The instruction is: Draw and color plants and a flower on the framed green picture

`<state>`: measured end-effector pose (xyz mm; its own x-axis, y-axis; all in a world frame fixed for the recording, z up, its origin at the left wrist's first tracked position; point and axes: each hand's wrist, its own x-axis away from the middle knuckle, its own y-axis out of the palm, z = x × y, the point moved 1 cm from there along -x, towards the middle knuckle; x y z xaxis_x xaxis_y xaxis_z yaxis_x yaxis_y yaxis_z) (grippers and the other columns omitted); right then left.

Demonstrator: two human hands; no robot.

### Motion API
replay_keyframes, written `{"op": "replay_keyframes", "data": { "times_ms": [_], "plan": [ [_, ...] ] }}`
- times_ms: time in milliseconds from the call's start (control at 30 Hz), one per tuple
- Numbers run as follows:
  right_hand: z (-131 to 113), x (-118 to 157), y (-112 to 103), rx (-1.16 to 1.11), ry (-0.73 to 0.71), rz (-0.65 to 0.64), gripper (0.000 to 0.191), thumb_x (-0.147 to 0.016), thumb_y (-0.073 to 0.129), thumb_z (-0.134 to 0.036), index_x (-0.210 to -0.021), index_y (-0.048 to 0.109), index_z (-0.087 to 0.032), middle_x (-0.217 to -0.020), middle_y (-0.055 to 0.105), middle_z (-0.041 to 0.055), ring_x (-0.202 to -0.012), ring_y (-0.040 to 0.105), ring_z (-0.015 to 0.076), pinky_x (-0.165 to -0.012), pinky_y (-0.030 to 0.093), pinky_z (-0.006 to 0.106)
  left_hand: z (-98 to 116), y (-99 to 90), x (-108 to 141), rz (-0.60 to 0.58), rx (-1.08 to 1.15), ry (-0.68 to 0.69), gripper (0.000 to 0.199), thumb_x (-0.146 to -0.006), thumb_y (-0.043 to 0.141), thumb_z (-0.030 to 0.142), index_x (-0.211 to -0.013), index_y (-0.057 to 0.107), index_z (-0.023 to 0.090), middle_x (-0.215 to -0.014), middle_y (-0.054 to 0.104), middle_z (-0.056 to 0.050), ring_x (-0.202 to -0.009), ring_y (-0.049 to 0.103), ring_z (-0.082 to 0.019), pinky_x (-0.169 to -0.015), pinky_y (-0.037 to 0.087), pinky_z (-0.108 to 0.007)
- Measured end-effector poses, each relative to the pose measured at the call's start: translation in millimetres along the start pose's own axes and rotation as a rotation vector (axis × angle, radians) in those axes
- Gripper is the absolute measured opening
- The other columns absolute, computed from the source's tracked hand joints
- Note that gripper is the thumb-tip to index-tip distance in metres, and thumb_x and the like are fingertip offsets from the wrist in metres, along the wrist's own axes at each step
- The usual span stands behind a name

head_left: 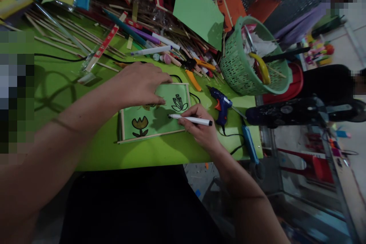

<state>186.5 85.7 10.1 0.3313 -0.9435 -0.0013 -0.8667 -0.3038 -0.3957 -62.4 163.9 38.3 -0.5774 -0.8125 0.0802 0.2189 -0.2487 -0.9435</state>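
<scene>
Marker tip (171, 116) within edges of card (158, 122)

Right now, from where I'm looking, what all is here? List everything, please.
framed card: one, green with pale wooden edges, on the table
flower drawings: at least two, black-outlined, on the card
marker: one, white with black end, in the right grip
glue gun: one, dark blue, table's right side
orange-handled tool: one, orange and black, behind the card
pens: several, mainly white and purple, behind the left hand
wooden sticks: many, pale, table's rear
paper sheet: one, green, atop the clutter
basket: one, light green, right rear
table: one, bright green, below
left hand: one, over the card's far edge
right hand: one, card's right edge
</scene>
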Motion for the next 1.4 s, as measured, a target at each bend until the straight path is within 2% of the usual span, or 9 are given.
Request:
{"op": "replay_keyframes", "data": {
  "times_ms": [133,300,467,633,833,1033,1200,1400],
  "plan": [
    [0.5,1.0,-2.0,0.016,-0.009,0.018,0.020,-0.095,0.077,-0.039,-0.091,0.063,-0.024,-0.076,0.064,-0.0029,-0.064,0.053,0.0126,-0.058,0.040,0.028,-0.1,0.0,-2.2,-0.027,0.009,-0.026,0.064,-0.092,0.069,0.052,-0.149,0.067,0.025,-0.139,0.073,-0.014,-0.127,0.065,-0.039,-0.099,0.054,-0.051],
    [0.4,1.3,-3.1,-0.005,-0.001,0.046,0.019,-0.095,0.076,-0.037,-0.092,0.062,-0.024,-0.078,0.065,-0.0027,-0.062,0.053,0.0122,-0.057,0.040,0.028,-2.6,3.4,-4.8,-0.003,0.029,-0.030,0.067,-0.087,0.073,0.053,-0.147,0.069,0.025,-0.136,0.073,-0.014,-0.127,0.066,-0.043,-0.102,0.053,-0.052],
    [-1.9,-0.1,-2.6,0.003,-0.022,0.057,0.018,-0.094,0.076,-0.033,-0.089,0.061,-0.025,-0.076,0.063,-0.0033,-0.064,0.054,0.0126,-0.058,0.040,0.028,-3.2,5.1,-6.3,0.003,0.012,-0.034,0.069,-0.084,0.074,0.057,-0.147,0.069,0.028,-0.135,0.074,-0.011,-0.127,0.067,-0.040,-0.104,0.053,-0.049],
    [-2.8,-0.6,-2.3,0.021,-0.017,0.064,0.017,-0.093,0.075,-0.033,-0.088,0.061,-0.025,-0.076,0.063,-0.0032,-0.063,0.052,0.0125,-0.057,0.039,0.028,-0.7,1.5,-4.1,-0.020,-0.008,-0.031,0.068,-0.088,0.071,0.054,-0.150,0.066,0.025,-0.139,0.073,-0.012,-0.129,0.066,-0.041,-0.102,0.054,-0.049],
    [-3.0,-0.7,-2.9,0.049,0.001,0.051,0.018,-0.092,0.075,-0.036,-0.087,0.061,-0.025,-0.073,0.062,-0.0029,-0.063,0.052,0.0136,-0.057,0.040,0.028,-1.3,0.1,-1.4,-0.003,-0.004,-0.008,0.064,-0.093,0.066,0.054,-0.150,0.066,0.025,-0.136,0.073,-0.010,-0.126,0.067,-0.036,-0.105,0.051,-0.044],
    [0.0,1.0,-3.7,-0.009,0.021,0.046,0.021,-0.095,0.075,-0.039,-0.089,0.061,-0.025,-0.075,0.063,-0.0029,-0.062,0.050,0.0129,-0.057,0.040,0.029,-4.6,5.0,-6.2,0.008,0.025,-0.034,0.071,-0.083,0.073,0.059,-0.147,0.068,0.028,-0.134,0.075,-0.010,-0.124,0.067,-0.038,-0.106,0.051,-0.047],
    [-0.5,0.4,-4.4,-0.011,-0.009,0.047,0.018,-0.094,0.075,-0.034,-0.088,0.061,-0.025,-0.075,0.061,-0.0038,-0.063,0.051,0.0126,-0.057,0.039,0.028,-6.5,7.1,-5.6,0.012,0.021,0.000,0.069,-0.087,0.070,0.057,-0.148,0.067,0.025,-0.137,0.074,-0.013,-0.125,0.067,-0.040,-0.105,0.052,-0.051],
    [-2.3,0.9,-4.1,-0.013,-0.010,0.034,0.018,-0.094,0.075,-0.034,-0.088,0.061,-0.025,-0.075,0.061,-0.0036,-0.064,0.051,0.0132,-0.058,0.039,0.028,-8.4,9.2,-7.0,0.016,0.030,-0.032,0.073,-0.082,0.074,0.062,-0.147,0.068,0.030,-0.137,0.075,-0.010,-0.126,0.067,-0.040,-0.104,0.052,-0.047]
  ]
}}
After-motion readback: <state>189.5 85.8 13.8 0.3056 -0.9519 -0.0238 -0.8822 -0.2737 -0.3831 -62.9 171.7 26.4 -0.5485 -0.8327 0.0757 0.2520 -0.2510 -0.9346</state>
